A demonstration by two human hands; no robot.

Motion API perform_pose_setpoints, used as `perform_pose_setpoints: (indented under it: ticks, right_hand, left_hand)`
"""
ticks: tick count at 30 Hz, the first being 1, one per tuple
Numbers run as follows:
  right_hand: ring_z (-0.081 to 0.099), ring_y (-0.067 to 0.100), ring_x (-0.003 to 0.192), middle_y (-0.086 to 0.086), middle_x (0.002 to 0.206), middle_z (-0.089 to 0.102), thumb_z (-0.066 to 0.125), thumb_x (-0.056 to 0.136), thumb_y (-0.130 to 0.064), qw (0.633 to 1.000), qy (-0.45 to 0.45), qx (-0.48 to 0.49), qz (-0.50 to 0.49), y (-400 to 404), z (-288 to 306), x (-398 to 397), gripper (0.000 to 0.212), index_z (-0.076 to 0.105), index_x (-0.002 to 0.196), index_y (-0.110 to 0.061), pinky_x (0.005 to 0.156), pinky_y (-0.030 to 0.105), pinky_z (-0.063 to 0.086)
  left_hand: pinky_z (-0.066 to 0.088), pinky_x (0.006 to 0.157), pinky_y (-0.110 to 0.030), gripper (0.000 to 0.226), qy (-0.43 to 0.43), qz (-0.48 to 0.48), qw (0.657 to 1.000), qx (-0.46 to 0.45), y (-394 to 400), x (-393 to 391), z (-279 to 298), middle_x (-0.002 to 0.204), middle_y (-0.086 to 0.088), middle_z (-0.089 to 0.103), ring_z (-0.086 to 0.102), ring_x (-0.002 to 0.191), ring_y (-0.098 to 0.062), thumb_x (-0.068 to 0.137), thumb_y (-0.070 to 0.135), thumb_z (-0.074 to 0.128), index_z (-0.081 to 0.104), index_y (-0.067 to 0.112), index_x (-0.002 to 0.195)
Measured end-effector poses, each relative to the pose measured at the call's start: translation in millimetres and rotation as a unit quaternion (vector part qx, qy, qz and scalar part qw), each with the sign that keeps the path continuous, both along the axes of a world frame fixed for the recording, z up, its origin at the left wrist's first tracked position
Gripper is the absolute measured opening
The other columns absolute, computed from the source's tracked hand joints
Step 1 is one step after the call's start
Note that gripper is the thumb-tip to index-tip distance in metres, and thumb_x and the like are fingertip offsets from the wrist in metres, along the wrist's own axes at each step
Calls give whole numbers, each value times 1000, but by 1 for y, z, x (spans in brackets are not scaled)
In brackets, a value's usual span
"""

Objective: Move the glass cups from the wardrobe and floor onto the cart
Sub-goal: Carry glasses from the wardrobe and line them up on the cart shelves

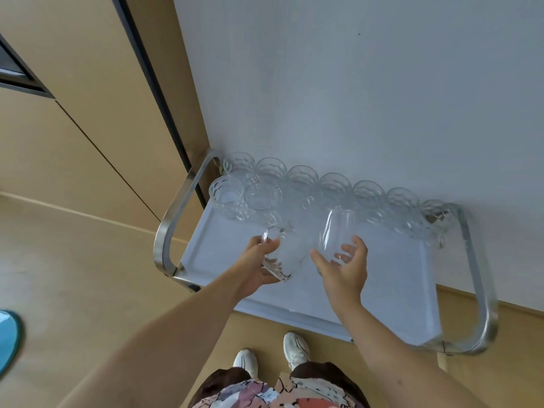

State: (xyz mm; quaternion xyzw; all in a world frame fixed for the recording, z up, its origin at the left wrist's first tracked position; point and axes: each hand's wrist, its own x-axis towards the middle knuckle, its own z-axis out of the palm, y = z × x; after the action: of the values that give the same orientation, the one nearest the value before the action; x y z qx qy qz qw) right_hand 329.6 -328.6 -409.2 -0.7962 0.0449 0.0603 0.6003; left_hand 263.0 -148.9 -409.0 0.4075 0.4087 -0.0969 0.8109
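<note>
I stand at a cart (391,290) with a white tray top and chrome end handles. My left hand (253,266) grips a clear glass cup (281,254) by its lower part, tilted over the tray. My right hand (343,267) holds a second clear glass cup (335,231), fingers curled around its base, also tilted above the tray. Several ribbed glass cups (335,187) stand in a row along the cart's far edge against the wall, and two more glass cups (244,198) stand in front of that row at the left.
A white wall rises behind the cart. Beige wardrobe panels (73,128) with a dark vertical strip fill the left. The floor is beige wood; a blue object (8,337) lies at the far left. My white shoes (295,348) are just in front of the cart.
</note>
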Motion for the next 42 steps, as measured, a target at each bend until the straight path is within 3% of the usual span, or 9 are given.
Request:
perform_pose_setpoints:
  ticks: [4,9,14,28,31,34,37,40,42]
  right_hand:
    - [58,10,102,0,127,52,93,71,-23,1000,5,5,-5,-3,-7,13,92,40,146,-21,89,31,54]
    - [59,12,103,-1,126,52,93,70,-23,1000,17,3,-9,-10,-16,26,92,40,145,-22,89,30,53]
    - [59,14,105,-2,126,52,92,71,-25,999,35,-3,-16,-21,-23,32,91,40,145,-22,88,28,52]
    - [60,12,104,-2,125,53,93,70,-26,998,50,-8,-22,-37,-34,38,91,41,144,-22,82,19,48]
    - [59,13,105,-2,126,52,92,71,-27,999,51,-8,-16,-37,-35,40,92,39,146,-22,84,21,48]
    - [59,14,105,-1,128,52,92,71,-27,999,53,-8,-10,-36,-33,43,93,38,148,-22,82,17,46]
    - [59,12,104,-2,128,52,92,71,-29,998,58,-11,-11,-36,-32,45,95,37,148,-22,80,14,45]
    - [59,10,104,-3,127,52,92,70,-30,998,60,-6,-15,-37,-31,46,94,38,147,-23,81,16,46]
    - [59,12,105,-3,127,52,92,70,-30,998,61,-7,-19,-37,-30,48,94,39,146,-24,84,20,48]
  left_hand:
    - [47,92,-73,10,-6,0,1000,-3,-1,8,-10,111,-16,56,55,96,-34,99,17,66,58,19,105]
    - [52,77,-51,17,-3,-2,1000,16,-8,23,-14,91,-7,63,62,70,-25,95,3,66,58,16,86]
    - [45,82,-51,27,38,-2,998,45,-26,33,-21,90,-7,58,50,80,-26,88,-1,73,54,16,79]
    - [36,54,-24,26,104,-11,965,240,-50,49,-35,75,7,61,52,62,-9,76,6,84,60,16,76]
    - [47,55,-23,25,121,-97,927,343,-52,56,-33,96,1,60,57,74,-15,76,8,81,60,17,87]
    - [50,83,-34,21,149,-245,814,505,-53,68,-24,110,2,49,49,107,-24,80,15,68,59,23,98]
    - [39,81,-32,19,132,-338,711,602,-55,80,-14,103,4,55,49,105,-24,83,16,60,65,24,100]
    - [42,58,-25,8,153,-372,726,558,-54,89,-6,90,-4,64,58,75,-21,78,14,60,63,15,85]
    - [41,53,-24,10,161,-383,743,525,-50,94,-3,85,-5,65,62,73,-21,78,19,65,64,10,83]
